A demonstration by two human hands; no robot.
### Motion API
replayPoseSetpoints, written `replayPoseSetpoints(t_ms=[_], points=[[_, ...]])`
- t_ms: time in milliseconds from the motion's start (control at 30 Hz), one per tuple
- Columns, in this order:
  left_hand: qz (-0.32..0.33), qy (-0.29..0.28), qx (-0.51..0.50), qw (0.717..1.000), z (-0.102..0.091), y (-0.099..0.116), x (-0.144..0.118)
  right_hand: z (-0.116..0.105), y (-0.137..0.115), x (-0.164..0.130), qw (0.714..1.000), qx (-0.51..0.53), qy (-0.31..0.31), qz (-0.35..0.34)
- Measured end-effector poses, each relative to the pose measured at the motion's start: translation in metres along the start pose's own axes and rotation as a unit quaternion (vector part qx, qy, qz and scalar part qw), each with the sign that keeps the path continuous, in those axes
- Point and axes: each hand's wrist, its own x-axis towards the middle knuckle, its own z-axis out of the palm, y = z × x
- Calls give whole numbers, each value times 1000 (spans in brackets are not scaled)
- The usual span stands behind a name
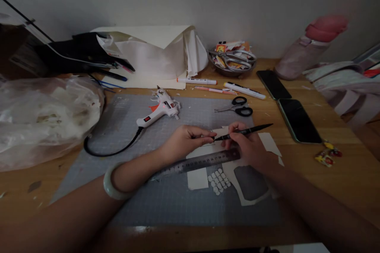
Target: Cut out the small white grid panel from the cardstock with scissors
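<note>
From the head view: two hands at work over one mat (190, 213), nearer its right edge than its left. The right hand (245, 142) has one pen (249, 130) in its fingers, held slanting, back end up toward the tabletop's right edge. In comes the left hand (190, 138), palm turned inward, fingertips drawn narrow right at the pen's tip; whether they pinch anything, I can't tell. Forearms slant in from the near corners, a single bangle (110, 184) on the left.

Beneath, one ruler (208, 161) crosses the paper (202, 151), and a cluster of small rounded pieces (219, 182), too tight to count, sits toward the mat's near edge. One glue gun (157, 114) lies by the far edge, one pair of scissors (242, 110) at the far right corner. Two phones (299, 120) line the tabletop's right side.
</note>
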Motion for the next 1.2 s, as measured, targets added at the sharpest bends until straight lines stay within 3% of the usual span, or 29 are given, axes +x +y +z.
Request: replayPoseSetpoints(t_ms=[133,333,1200], points=[[8,12,-6,1000,0,0,-1,-1,-2,4,999,10,36,4],[18,20,-21,999,1,1,-1,-1,1,1,1000,-16,5,-8],[40,7,0,999,5,-1,1,1,2,3,998,-54,10,-20]])
